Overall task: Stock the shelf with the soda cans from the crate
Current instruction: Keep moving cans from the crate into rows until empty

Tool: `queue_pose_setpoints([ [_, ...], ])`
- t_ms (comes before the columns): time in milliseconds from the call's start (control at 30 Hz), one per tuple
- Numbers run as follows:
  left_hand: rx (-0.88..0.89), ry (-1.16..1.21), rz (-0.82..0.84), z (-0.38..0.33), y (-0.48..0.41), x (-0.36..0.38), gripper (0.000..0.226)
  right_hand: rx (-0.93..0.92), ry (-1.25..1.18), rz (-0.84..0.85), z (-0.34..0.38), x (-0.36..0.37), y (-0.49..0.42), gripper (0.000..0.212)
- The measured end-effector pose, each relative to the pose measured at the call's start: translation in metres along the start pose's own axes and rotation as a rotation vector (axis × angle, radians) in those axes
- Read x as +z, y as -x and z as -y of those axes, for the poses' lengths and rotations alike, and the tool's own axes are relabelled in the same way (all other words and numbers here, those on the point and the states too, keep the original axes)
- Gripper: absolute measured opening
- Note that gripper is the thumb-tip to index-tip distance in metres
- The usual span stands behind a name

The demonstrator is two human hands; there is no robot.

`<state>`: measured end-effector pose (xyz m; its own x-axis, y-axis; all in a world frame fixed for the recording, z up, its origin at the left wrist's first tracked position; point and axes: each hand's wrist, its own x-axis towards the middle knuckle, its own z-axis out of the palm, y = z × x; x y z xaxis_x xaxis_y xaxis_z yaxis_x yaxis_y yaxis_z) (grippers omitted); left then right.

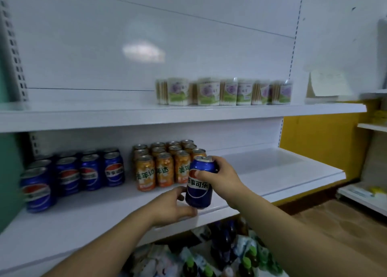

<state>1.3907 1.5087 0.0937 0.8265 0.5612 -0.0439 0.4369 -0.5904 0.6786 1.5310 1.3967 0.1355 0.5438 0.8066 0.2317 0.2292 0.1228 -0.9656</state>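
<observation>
A blue soda can (200, 184) stands upright over the front edge of the white middle shelf (104, 209). My right hand (219, 176) grips its upper part, thumb across the front. My left hand (173, 205) cups the can's base from the left, thumb beneath it. Further back on the same shelf, several blue cans (71, 174) stand in rows at the left. Several orange cans (165, 163) stand in rows just behind the held can. No crate is in view.
The upper shelf (188, 113) carries several green-and-purple packs (224, 92) at its right. The middle shelf is bare white to the right of the orange cans. Below it lie bottles with green caps (230, 255). Another white rack (368, 128) stands at the far right.
</observation>
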Motion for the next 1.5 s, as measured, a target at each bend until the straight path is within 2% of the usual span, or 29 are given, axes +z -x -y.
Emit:
queue_pose_setpoints([
  [133,-0.214,-0.256,-0.037,0.054,0.029,-0.037,0.08,0.022,0.077,0.109,-0.009,0.051,-0.009,0.059],
  [233,-0.347,-0.385,-0.06,0.106,0.062,-0.064,0.074,0.025,0.108,0.196,-0.014,0.091,-0.013,0.059],
  [367,-0.514,-0.467,-0.131,0.166,0.105,-0.096,0.074,0.03,0.107,0.275,-0.017,0.137,-0.016,0.057],
  [467,-0.577,-0.462,-0.197,0.193,0.117,-0.111,0.074,0.026,0.103,0.324,-0.024,0.165,-0.021,0.053],
  [767,-0.55,-0.446,-0.287,0.214,0.111,-0.114,0.073,-0.022,0.121,0.411,-0.039,0.249,-0.059,0.055],
  [1000,-0.537,-0.423,-0.329,0.215,0.111,-0.115,0.069,-0.079,0.153,0.409,-0.041,0.314,-0.083,0.069],
  [1100,-0.531,-0.425,-0.342,0.214,0.111,-0.113,0.068,-0.089,0.181,0.433,-0.038,0.33,-0.092,0.069],
  [1200,-0.536,-0.428,-0.338,0.215,0.112,-0.112,0.068,-0.114,0.197,0.451,-0.036,0.341,-0.097,0.06],
  [1500,-0.538,-0.429,-0.336,0.214,0.112,-0.112,0.068,-0.159,0.254,0.458,-0.04,0.359,-0.102,0.075],
])
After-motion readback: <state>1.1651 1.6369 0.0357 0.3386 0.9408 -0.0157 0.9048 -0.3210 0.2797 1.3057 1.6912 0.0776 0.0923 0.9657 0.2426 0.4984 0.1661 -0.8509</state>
